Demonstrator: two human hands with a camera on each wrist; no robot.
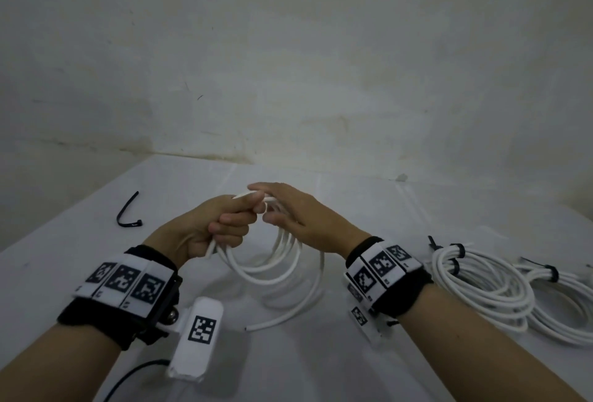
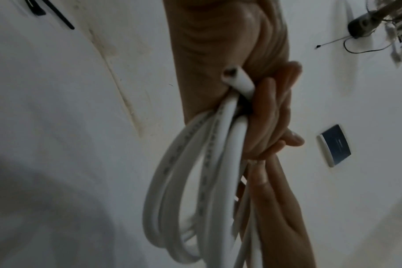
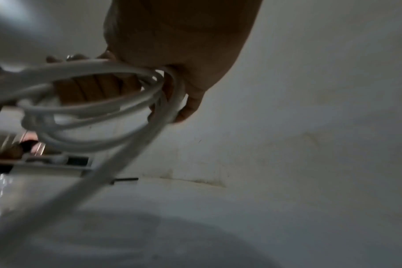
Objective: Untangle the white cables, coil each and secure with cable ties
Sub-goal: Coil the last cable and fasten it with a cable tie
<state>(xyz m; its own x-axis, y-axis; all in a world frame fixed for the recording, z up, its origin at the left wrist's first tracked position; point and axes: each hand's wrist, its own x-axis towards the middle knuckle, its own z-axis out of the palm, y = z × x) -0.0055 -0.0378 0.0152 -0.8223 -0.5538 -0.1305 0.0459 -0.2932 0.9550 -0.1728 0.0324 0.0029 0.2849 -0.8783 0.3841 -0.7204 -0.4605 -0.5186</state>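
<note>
Head view: the left hand [image 1: 205,228] fists round the top of the coiled white cable [image 1: 269,270] — loops hanging below its curled fingers — while the right hand [image 1: 298,215] pinches the same loops between thumb and straighter fingers.

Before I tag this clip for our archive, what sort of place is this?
Probably a makeshift workstation in a bare room: a white table set into a corner of stained walls, with tied cable coils and a loose black cable tie on it.
</note>
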